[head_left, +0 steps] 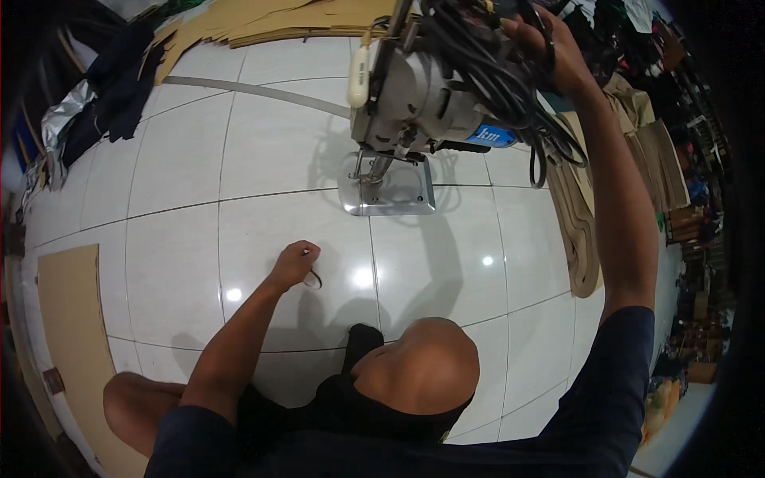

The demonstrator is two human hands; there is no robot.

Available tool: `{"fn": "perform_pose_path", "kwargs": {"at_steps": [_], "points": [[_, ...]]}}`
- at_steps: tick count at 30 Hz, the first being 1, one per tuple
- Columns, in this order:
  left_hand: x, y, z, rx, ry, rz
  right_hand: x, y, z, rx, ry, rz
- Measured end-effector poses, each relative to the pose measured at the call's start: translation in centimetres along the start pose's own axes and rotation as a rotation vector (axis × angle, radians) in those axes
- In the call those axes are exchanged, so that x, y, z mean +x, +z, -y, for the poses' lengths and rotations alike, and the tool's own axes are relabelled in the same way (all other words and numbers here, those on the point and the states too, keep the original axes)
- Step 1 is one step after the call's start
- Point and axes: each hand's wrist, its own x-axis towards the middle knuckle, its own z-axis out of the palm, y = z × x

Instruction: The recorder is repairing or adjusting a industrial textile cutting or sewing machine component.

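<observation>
In front of me on the tiled floor stands a grey cloth-cutting machine on a flat shiny metal base plate. Coiled black power cord hangs over its upper right side. My right hand reaches up there, its fingers closed around part of the cord; the fingertips are partly hidden. Nearer to me and left of the base plate, my left hand is closed just above the floor. It pinches a thin dark looped band, whose lower end dangles below the fingers.
Large brown paper sheets lie at the back, with a thin grey strip before them. Dark cloth is heaped at the far left, a brown board at the left. Folded tan fabric lies right of the machine.
</observation>
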Motion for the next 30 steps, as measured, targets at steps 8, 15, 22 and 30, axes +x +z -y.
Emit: {"fn": "perform_pose_path", "kwargs": {"at_steps": [8, 15, 22, 30], "points": [[1.3, 0.4, -1.5, -0.038, 0.116, -0.010, 2.9, 7.9, 5.4, -0.095, -0.080, 0.030], [0.0, -5.6, -1.3, -0.313, -0.017, -0.069, 3.7, 13.9, 10.7, 0.069, -0.103, 0.055], [-0.9, -8.2, -2.6, -0.389, -0.004, -0.286, 4.1, 14.6, 12.6, 0.019, -0.032, 0.069], [1.1, -8.8, -3.2, -0.481, 0.031, -0.312, -0.9, 3.2, 1.4, 0.752, -0.607, -0.078]]}}
